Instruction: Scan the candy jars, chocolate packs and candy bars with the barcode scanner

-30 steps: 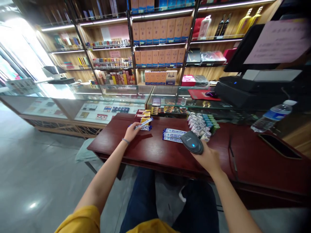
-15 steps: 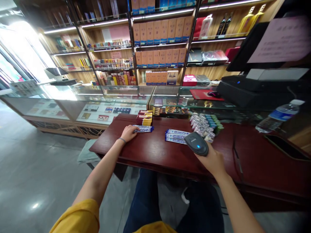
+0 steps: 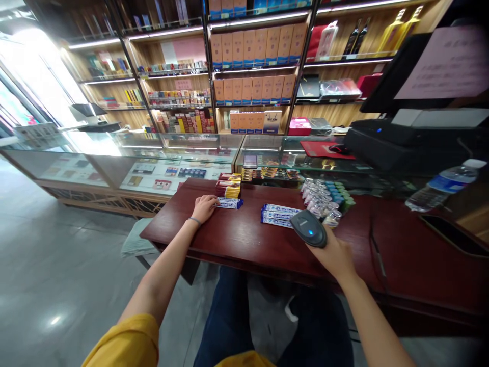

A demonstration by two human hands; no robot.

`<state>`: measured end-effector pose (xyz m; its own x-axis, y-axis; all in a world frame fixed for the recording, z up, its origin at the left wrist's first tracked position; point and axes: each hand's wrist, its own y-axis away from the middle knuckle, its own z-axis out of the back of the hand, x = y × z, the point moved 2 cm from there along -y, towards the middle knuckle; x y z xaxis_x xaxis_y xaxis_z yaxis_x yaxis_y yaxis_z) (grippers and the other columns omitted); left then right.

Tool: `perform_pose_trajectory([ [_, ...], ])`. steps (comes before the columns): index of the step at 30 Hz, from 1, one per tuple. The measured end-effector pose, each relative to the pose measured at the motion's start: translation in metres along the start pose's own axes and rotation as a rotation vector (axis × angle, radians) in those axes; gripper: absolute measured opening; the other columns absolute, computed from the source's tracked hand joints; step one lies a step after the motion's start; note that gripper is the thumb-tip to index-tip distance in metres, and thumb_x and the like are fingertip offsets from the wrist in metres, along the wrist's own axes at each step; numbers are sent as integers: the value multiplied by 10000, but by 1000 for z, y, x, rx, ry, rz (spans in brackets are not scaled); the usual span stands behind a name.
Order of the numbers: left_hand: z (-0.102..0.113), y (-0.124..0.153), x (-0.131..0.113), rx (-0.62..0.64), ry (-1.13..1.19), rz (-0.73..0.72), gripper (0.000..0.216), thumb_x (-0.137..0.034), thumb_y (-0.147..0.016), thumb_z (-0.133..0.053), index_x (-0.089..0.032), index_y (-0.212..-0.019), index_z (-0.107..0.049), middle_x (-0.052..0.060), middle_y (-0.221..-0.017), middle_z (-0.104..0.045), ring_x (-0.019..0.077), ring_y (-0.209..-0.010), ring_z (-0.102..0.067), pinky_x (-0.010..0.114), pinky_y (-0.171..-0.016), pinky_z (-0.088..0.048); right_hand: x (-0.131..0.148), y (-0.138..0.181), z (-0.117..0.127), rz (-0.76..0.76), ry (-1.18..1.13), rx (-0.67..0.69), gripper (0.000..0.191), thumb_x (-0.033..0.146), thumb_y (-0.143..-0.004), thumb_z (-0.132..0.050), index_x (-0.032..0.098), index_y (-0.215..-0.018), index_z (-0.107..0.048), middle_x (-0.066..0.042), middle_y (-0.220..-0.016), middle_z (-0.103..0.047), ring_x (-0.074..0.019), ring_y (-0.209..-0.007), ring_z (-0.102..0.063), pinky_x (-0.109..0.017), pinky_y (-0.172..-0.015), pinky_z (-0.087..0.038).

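My left hand (image 3: pixel 205 208) rests on the dark red table, its fingers closed over the left end of a narrow blue-and-white packet (image 3: pixel 230 203). That packet lies flat, just in front of a stack of red-and-yellow packs (image 3: pixel 228 185). My right hand (image 3: pixel 336 253) is wrapped round the handle of a black barcode scanner (image 3: pixel 308 228) with a blue light on top. Below the scanner's head, several similar blue-and-white packets (image 3: pixel 279 215) lie side by side, their right ends partly covered by it. Small clear-lidded containers (image 3: pixel 320 196) stand in rows behind the scanner.
A water bottle (image 3: pixel 445 184) and a dark phone-like slab (image 3: pixel 454 234) are on the right. A cable (image 3: pixel 376 244) crosses the table (image 3: pixel 237 239). Behind stands a glass display case (image 3: pixel 183 153); a black monitor (image 3: pixel 397 71) rises at right. A stool (image 3: pixel 139 237) is at the left.
My left hand has shifted very slightly at the packet's left end. The scanner stays in my right hand at nearly the same place; the view has moved a little.
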<state>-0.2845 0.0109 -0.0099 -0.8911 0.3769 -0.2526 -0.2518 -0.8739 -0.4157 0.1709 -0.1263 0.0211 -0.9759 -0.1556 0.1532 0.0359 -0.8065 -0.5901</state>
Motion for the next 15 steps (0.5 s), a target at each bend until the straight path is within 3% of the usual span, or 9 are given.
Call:
perform_pose_trajectory([
  [10,5,4,-3,-38,-33,-10,198,-272,-920,-560,-296,-1017,-731,69,-1346,-599,286,-1260,-492,464,-1055,-325,-3,-2,2,-20,0,4,422,477,-786,-613,209,-1110,-648,-41,-625,-721,-278,-565,-697,-283,-504,-373],
  [15,3,6,-26,-130,18,-5,226,-358,-934,-571,-281,-1091,-713,82,-1343,-601,295,-1256,-498,468,-1063,-335,-15,4,2,-32,18,-26,433,469,-801,-611,199,-1138,-646,-52,-685,-745,-280,-612,-716,-290,-527,-397],
])
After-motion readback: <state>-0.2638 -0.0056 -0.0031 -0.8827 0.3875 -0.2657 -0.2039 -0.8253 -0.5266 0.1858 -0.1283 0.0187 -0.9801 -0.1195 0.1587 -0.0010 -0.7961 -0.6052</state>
